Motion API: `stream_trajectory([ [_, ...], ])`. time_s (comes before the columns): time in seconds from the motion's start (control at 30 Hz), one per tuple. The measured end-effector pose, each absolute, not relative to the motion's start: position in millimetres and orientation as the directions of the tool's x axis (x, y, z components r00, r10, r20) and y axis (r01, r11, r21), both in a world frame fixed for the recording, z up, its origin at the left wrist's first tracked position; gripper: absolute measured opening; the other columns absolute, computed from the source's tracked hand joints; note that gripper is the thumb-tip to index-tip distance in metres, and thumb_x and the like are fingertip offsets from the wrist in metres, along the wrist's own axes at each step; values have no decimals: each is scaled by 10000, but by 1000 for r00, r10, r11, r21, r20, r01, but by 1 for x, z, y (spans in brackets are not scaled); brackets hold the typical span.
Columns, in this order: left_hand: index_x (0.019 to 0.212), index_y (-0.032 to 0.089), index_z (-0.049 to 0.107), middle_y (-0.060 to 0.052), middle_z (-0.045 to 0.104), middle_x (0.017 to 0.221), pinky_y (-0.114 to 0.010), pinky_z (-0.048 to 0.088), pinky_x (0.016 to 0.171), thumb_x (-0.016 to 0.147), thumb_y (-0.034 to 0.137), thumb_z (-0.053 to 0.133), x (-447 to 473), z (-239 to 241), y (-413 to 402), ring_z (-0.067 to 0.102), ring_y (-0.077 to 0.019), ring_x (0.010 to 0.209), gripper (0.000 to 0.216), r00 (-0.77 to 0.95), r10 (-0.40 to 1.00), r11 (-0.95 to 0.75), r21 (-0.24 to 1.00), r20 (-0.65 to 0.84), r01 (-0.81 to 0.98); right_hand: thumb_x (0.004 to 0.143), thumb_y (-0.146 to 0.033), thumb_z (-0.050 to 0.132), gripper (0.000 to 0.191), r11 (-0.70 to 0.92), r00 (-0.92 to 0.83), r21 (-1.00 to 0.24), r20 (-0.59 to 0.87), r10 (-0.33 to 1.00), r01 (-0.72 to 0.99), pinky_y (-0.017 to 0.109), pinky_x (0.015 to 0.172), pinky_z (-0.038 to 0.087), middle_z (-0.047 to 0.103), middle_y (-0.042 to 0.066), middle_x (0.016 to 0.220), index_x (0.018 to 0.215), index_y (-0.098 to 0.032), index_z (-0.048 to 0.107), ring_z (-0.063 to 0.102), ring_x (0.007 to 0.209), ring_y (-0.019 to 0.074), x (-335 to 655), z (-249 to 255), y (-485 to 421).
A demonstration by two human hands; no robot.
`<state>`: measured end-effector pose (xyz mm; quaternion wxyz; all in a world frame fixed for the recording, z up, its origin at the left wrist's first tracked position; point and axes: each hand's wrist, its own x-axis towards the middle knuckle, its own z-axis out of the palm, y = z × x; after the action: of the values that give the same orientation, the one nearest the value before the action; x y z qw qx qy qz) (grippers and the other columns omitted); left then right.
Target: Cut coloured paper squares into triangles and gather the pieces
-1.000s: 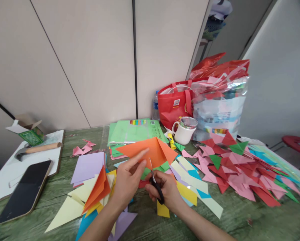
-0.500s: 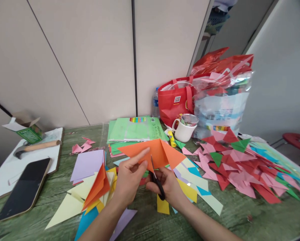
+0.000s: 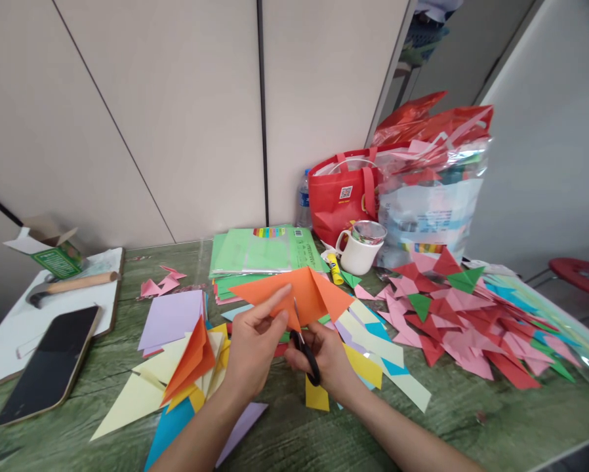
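Note:
Raised above the table is a creased orange sheet of paper [image 3: 302, 288], its right part folded at an angle. My left hand [image 3: 258, 334] pinches its lower edge between thumb and fingers, index finger laid along the paper. In my right hand [image 3: 324, 360] are black-handled scissors [image 3: 310, 364], their blades at the sheet's lower edge near my left fingertips. Folded orange pieces [image 3: 193, 364] rest on cream and yellow papers [image 3: 127, 406] left of my left hand. Yellow [image 3: 363, 367] and pale green strips [image 3: 412, 387] lie beyond my right hand.
Pink and red paper pieces [image 3: 466, 328] heap at the right. A white mug [image 3: 358, 252], glue stick [image 3: 334, 269], red bag [image 3: 344, 196] and green paper packs [image 3: 269, 252] stand or lie at the back. Leftward are a phone [image 3: 51, 364], hammer [image 3: 73, 285] and purple sheets [image 3: 171, 321].
The scissors and right hand have shifted slightly left, and the handles sit a little more upright. The orange sheet's right corner has moved left. The view has shifted slightly.

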<state>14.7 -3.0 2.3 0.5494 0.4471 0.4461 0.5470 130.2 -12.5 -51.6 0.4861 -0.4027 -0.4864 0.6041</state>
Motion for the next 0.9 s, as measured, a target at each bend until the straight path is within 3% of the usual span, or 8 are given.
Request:
stream_trajectory([
  [0.23, 1053, 202, 669, 1, 720, 883, -186, 485, 739, 685, 177, 646, 15, 3, -4, 621, -107, 795, 369, 4, 1000, 4, 972, -3, -236, 518, -379, 771, 381, -100, -167, -971, -64, 984, -215, 214, 424, 371, 532, -47, 504, 648, -188, 469, 469, 431, 95, 128, -51, -14],
  [0.4, 1046, 222, 671, 1, 710, 980, -181, 484, 744, 687, 176, 647, 15, 3, -5, 621, -103, 819, 363, 17, 1000, 7, 969, -3, -246, 542, -373, 761, 383, -84, -160, -973, -50, 986, -215, 210, 401, 362, 515, -65, 476, 727, -185, 483, 462, 399, 94, 127, -54, -14],
  [0.63, 1041, 217, 676, -3, 710, 971, -178, 479, 727, 680, 176, 647, 15, 3, -6, 609, -102, 807, 364, 9, 1000, 17, 972, -15, -234, 534, -390, 771, 402, -82, -148, -976, -52, 988, -202, 200, 376, 346, 527, -60, 439, 662, -188, 449, 478, 371, 95, 128, -56, -13],
  [0.8, 1086, 200, 653, -2, 704, 877, -179, 470, 644, 704, 194, 639, 15, 1, -6, 572, -85, 692, 383, 26, 1000, 12, 978, -7, -207, 529, -366, 788, 414, -89, -156, -979, -60, 986, -183, 188, 347, 322, 523, -65, 404, 653, -191, 434, 460, 338, 90, 129, -54, -14],
  [0.9, 1192, 201, 578, 29, 654, 660, -170, 424, 520, 726, 222, 635, 12, 1, -5, 496, -64, 538, 470, 21, 1000, -19, 986, 23, -165, 542, -366, 785, 410, -89, -159, -981, -62, 985, -174, 186, 345, 326, 527, -65, 415, 662, -189, 435, 463, 339, 87, 129, -55, -14],
])
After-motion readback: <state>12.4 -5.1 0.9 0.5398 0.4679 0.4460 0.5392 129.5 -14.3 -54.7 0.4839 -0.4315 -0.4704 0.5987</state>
